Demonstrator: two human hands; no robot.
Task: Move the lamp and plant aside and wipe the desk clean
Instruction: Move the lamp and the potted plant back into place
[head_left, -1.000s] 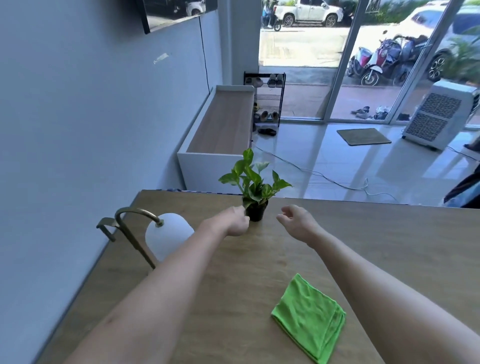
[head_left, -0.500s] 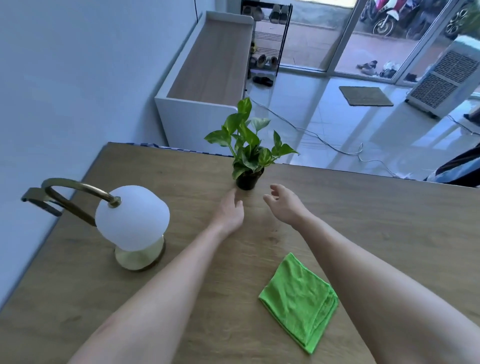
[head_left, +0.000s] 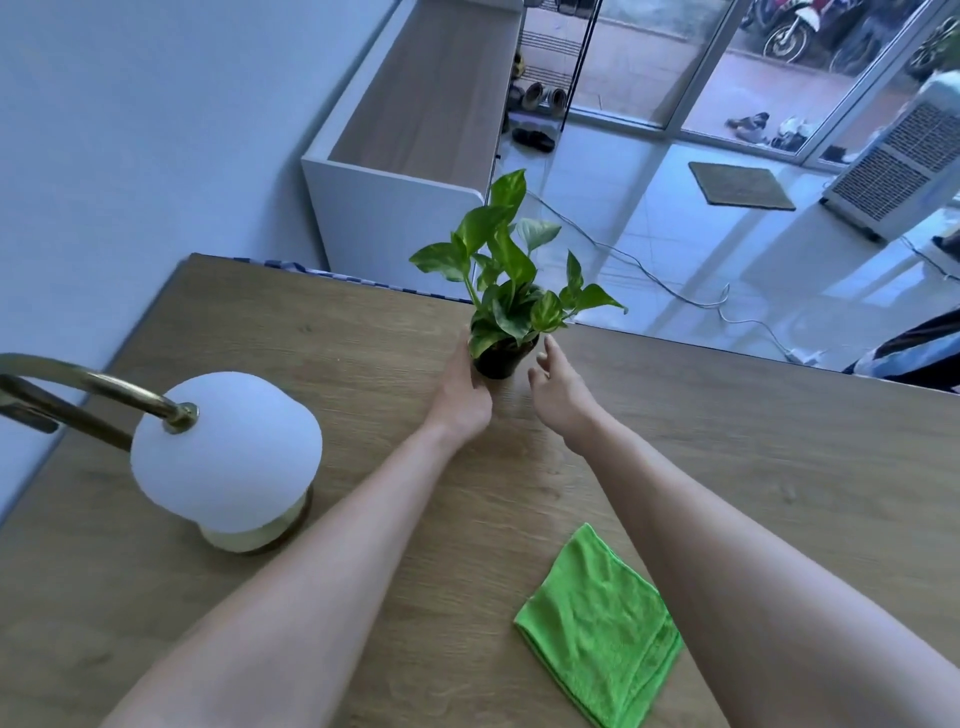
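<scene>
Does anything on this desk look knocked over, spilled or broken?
Nothing stands out. The potted plant stands upright between the left hand and right hand, the lamp sits upright, and the green cloth lies folded on the desk. No spilled soil shows.

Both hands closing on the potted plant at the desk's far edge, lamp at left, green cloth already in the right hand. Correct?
Not quite. In the head view the green cloth lies folded on the desk, in neither hand. The rest holds: left hand and right hand flank the potted plant, with the lamp at left.
</scene>
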